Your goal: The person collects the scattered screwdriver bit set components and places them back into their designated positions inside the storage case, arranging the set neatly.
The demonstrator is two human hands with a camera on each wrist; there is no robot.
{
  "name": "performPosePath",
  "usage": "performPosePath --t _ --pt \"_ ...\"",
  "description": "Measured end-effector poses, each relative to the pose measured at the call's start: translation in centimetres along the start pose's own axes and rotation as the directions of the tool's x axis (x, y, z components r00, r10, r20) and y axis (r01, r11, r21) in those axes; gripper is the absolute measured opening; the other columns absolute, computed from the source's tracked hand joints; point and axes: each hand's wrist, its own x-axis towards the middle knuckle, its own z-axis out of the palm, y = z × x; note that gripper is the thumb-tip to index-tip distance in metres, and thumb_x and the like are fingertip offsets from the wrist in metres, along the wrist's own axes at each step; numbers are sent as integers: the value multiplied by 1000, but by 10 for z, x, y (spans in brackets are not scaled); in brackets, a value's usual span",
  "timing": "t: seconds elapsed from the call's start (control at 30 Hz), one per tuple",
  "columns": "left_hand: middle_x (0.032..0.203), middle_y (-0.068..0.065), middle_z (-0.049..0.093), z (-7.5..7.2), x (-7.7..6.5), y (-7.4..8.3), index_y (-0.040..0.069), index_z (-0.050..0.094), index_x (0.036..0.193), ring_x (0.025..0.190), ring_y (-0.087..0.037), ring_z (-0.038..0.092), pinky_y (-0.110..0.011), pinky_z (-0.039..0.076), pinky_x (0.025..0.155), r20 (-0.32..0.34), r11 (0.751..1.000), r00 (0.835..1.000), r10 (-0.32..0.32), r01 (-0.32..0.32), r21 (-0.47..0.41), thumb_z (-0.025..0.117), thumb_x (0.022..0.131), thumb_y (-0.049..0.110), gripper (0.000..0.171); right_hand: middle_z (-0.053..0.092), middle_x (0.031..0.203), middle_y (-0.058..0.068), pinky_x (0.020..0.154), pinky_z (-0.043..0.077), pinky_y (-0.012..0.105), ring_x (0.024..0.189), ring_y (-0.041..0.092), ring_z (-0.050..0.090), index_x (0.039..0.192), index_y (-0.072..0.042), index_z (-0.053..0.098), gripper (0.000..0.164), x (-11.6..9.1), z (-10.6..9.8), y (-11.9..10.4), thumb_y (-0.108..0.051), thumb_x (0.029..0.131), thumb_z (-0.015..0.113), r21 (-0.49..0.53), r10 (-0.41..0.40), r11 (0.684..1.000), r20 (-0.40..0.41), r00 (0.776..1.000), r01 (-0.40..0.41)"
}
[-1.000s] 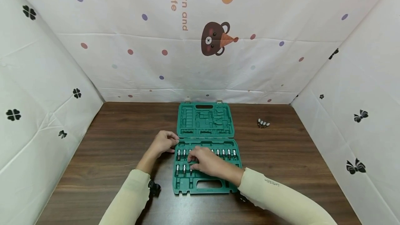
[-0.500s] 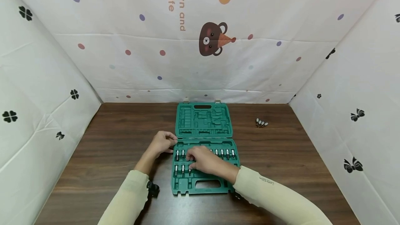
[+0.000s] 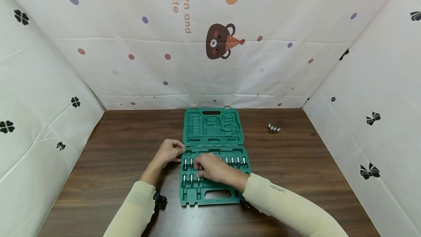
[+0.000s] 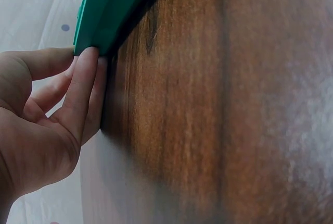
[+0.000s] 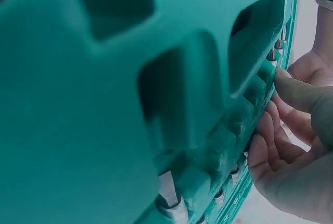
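Observation:
A green plastic bit-set case [image 3: 218, 203] lies unfolded on the table, with two rows of silver bit sockets in its near half. My left hand [image 3: 168, 151] pinches the case's left edge near the hinge, and in the left wrist view the thumb and fingertips meet at a green corner [image 4: 96, 36]. Over the near half, my right hand [image 3: 210, 167] has its fingers curled, its thumb and fingertips at the third bit socket [image 3: 198, 182] of the lower row. That bit socket's upper end is partly hidden by the thumb. The right hand also covers the middle of the upper row.
Several loose bit sockets [image 3: 273, 129] lie together at the back right of the brown wooden table [image 3: 279, 164]. Printed white cloth [image 3: 148, 72] hangs behind the table and along both sides. The case's lid half [image 3: 213, 143] lies flat towards the back cloth.
The head view has shifted slightly, so the case and hands appear a little further left. Both hands stay at nearly the same places on the case.

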Motion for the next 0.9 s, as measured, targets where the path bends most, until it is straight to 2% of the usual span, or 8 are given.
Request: performPosePath --t 0.37,0.67,0.9 --pt "115 -18 66 -1 0 -1 -1 73 109 90 -25 68 -37 65 67 2 1000 1000 -2 2 -6 64 101 5 13 68 100 -6 75 55 20 88 3 61 105 -19 74 14 -4 0 2 -21 92 81 -33 -20 999 -8 1000 20" --pt "114 -18 66 1 -1 -2 -1 73 107 88 -24 68 -37 65 66 -6 1000 1000 3 -3 -6 64 101 4 12 71 102 -4 79 56 20 92 4 64 103 -17 74 11 -12 -1 14 -16 94 79 48 -49 998 -48 998 51" --pt "115 -18 66 -1 -2 -1 -1 73 107 89 -23 68 -36 65 66 -1 1000 1000 -3 3 -10 64 101 4 12 69 104 0 79 57 22 90 6 63 110 -12 73 16 -22 -13 23 -14 95 77 126 -30 991 -87 996 41"
